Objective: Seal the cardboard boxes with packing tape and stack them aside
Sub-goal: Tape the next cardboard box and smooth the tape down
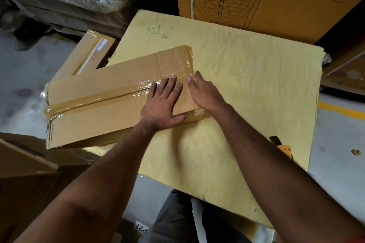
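Observation:
A long flat cardboard box [102, 94] lies on a big yellow-wrapped package [246, 89], its left end hanging past the package's edge. A strip of brown packing tape [94, 101] runs along the box's top seam. My left hand [163, 104] lies flat on the box's right end, fingers straight, pressing on the tape. My right hand [205, 92] presses with straight fingers against the box's right edge, where the tape folds over. No tape roll is in sight.
A second taped box [88, 53] lies behind the first, at the left. A large printed fan carton [276, 0] stands at the back. More cardboard [23, 160] sits at the near left. A yellow and black tool [284, 148] peeks out at the package's right edge.

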{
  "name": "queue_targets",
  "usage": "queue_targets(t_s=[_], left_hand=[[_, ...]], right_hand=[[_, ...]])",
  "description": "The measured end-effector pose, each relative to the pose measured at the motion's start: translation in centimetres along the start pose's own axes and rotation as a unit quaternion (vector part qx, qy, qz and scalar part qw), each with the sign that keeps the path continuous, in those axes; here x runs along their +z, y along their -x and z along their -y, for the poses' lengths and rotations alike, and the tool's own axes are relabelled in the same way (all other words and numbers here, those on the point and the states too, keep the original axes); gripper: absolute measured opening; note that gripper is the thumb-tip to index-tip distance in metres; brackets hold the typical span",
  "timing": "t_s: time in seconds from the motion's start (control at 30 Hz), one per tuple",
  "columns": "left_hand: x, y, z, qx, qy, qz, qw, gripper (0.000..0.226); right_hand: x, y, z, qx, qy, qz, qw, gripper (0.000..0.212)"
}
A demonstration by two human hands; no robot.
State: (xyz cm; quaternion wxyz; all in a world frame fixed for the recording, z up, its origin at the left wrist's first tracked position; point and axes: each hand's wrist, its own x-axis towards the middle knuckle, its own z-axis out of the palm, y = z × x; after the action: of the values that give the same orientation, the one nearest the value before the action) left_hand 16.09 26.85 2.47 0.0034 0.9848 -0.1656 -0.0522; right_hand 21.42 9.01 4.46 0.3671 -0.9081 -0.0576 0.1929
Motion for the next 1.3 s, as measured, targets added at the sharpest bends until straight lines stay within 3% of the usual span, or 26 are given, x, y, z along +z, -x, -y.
queue_targets(t_s=[0.13,0.27,0.4,0.53,0.67,0.83,0.93,1.03,1.1,1.3], left_hand=[[0.2,-0.1,0.2,0.002,-0.003,-0.006,1.0,0.103],[0.1,-0.1,0.1,0.001,-0.003,0.0,1.0,0.102],[-0.1,0.0,0.0,0.0,0.001,-0.005,1.0,0.102],[-0.2,0.0,-0.1,0.0,0.005,-0.005,1.0,0.103],[-0.2,0.1,-0.2,-0.001,0.002,-0.008,1.0,0.103],[-0.2,0.0,-0.1,0.003,0.001,-0.017,1.0,0.101],[-0.1,0.1,-0.3,0.003,0.001,-0.017,1.0,0.102],[-0.1,0.1,-0.3,0.004,0.001,-0.017,1.0,0.102],[-0.1,0.0,-0.1,0.005,-0.002,-0.019,1.0,0.101],[0.2,-0.2,0.0,0.011,-0.007,-0.031,0.999,0.101]], right_hand=[[0.2,-1.1,0.9,-0.06,-0.015,-0.08,0.995,0.059],[-0.7,-2.2,1.9,-0.042,-0.009,-0.007,0.999,0.059],[-1.8,-3.7,2.9,-0.04,-0.007,-0.067,0.997,0.062],[-2.2,-5.7,2.4,-0.028,0.005,0.041,0.999,0.067],[-3.2,-7.0,2.7,-0.028,0.037,-0.019,0.999,0.064],[-2.0,-7.8,3.1,0.002,-0.002,0.028,1.0,0.075],[-4.1,-9.0,3.1,0.042,0.054,0.027,0.997,0.081],[-3.5,-9.1,4.1,-0.006,0.009,-0.053,0.999,0.07],[-2.1,-9.4,5.0,-0.033,-0.01,-0.023,0.999,0.067],[-3.2,-13.1,5.9,0.091,-0.114,0.054,0.988,0.073]])
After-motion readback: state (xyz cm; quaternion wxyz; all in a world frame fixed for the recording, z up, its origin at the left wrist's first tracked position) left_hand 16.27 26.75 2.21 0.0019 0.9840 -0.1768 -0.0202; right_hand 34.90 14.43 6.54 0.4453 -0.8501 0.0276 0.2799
